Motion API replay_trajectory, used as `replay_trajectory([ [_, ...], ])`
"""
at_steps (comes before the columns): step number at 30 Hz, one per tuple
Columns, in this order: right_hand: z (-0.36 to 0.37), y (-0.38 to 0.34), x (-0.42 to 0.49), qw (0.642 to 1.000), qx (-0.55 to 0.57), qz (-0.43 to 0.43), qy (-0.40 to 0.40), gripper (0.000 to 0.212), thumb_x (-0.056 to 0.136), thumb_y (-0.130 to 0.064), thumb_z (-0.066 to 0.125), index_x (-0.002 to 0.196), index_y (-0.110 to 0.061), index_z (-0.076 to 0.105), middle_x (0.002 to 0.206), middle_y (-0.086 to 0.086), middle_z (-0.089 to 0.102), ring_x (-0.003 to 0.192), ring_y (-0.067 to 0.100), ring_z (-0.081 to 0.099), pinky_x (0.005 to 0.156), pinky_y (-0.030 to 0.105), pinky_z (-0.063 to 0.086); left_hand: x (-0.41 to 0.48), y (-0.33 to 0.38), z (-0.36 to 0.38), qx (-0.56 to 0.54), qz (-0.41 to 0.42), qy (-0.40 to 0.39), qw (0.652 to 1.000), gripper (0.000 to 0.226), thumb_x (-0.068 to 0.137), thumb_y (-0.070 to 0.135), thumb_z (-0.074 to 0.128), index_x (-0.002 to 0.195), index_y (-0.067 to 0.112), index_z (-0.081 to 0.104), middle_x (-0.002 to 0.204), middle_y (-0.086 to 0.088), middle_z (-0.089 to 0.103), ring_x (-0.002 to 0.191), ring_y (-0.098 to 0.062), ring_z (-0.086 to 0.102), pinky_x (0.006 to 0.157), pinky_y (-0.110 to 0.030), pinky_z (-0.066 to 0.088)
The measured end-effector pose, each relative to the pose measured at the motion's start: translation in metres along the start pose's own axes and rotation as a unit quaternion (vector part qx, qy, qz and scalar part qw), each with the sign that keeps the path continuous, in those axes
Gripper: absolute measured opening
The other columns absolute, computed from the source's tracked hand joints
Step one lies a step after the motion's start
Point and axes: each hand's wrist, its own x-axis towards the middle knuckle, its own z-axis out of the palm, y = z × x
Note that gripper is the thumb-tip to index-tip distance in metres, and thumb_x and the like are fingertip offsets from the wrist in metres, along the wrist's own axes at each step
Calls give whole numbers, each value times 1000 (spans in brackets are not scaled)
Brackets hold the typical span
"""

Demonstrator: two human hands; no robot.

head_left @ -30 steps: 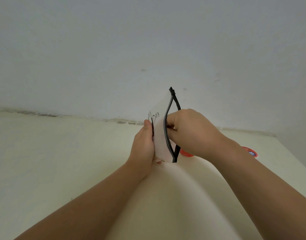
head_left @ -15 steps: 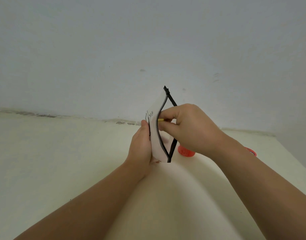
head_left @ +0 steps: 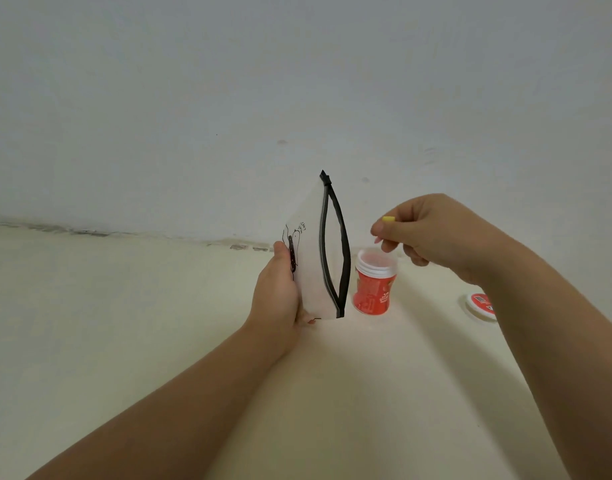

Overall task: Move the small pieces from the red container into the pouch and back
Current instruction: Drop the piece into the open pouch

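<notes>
Pouch (head_left: pixel 313 271) upright in left hand (head_left: pixel 278 292), clamped on its left side, zipper mouth gaping right for easy reach. Right hand (head_left: pixel 432 237) pinching small yellow piece (head_left: pixel 388 219) above open red container (head_left: pixel 373 284) just right of pouch, probably for drop-in. Lid (head_left: pixel 480 306) far right on table (head_left: pixel 89 306).

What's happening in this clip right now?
A person holds a white zip pouch upright in the left hand, its black zipper gaping open. The right hand pinches a small yellow piece just above the open red container, which stands on the cream surface beside the pouch. The container's lid lies off to the right. The piece looks headed into the container.
</notes>
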Motion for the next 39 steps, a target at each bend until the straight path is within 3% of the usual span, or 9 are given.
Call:
replay_trajectory([
  [5,10,9,6,999,-39,19,-1,24,86,-30,68,80,-7,73,87,22,71,57,20,42,56,30,35,0,-1,-1,-7,5,1,1000,59,99,61,26,103,21,69,84,-15,56,37,-20,42,37,-21,30],
  [8,11,12,8,998,-55,7,13,23,89,-29,65,84,-8,73,75,7,69,35,1,40,47,20,35,0,-1,-1,-12,2,-1,1000,57,98,61,27,97,23,69,84,-14,54,38,-20,39,37,-21,29],
  [12,12,14,9,997,-76,-20,26,19,90,-26,64,87,-10,73,76,3,71,31,0,39,32,8,29,0,0,-1,-13,6,-4,1000,57,98,62,26,98,25,70,81,-16,55,43,-21,42,39,-22,30],
  [19,11,15,9,996,-85,-22,13,8,86,-20,69,90,-17,75,79,-3,70,50,4,51,38,12,36,-2,1,0,-5,1,1,1000,57,98,63,27,94,28,72,78,-14,59,49,-22,47,39,-23,33],
  [22,11,12,8,996,-79,-34,26,9,86,-20,67,88,-17,76,79,-3,71,48,2,51,40,12,38,-3,2,0,-4,2,11,1000,56,98,61,28,86,30,73,70,-7,64,46,-21,50,39,-23,34],
  [26,10,-2,-1,995,-19,-81,46,9,87,-18,67,88,-16,76,74,-11,71,39,-6,48,37,5,34,-4,3,1,-8,-2,17,1000,55,98,61,28,93,25,68,71,-7,62,41,-20,46,41,-24,33],
  [30,14,-24,-16,990,36,-134,-7,8,85,-20,70,87,-24,77,61,-21,65,44,-3,48,42,6,38,-6,5,2,-16,9,21,1000,56,100,60,25,94,21,64,68,-7,62,36,-19,45,38,-23,33],
  [36,31,-32,-28,966,-140,-185,-113,20,86,-8,61,92,-21,75,46,-36,54,44,-11,53,43,0,34,-8,6,1,-20,23,-11,999,62,99,62,23,104,20,68,71,-10,66,45,-24,49,38,-25,36],
  [39,44,-30,-31,953,-175,-181,-171,32,82,-1,54,96,-22,72,46,-34,55,42,-4,53,43,5,37,-11,7,0,-21,31,-46,998,62,96,66,25,106,27,72,97,-26,70,60,-27,52,40,-25,36],
])
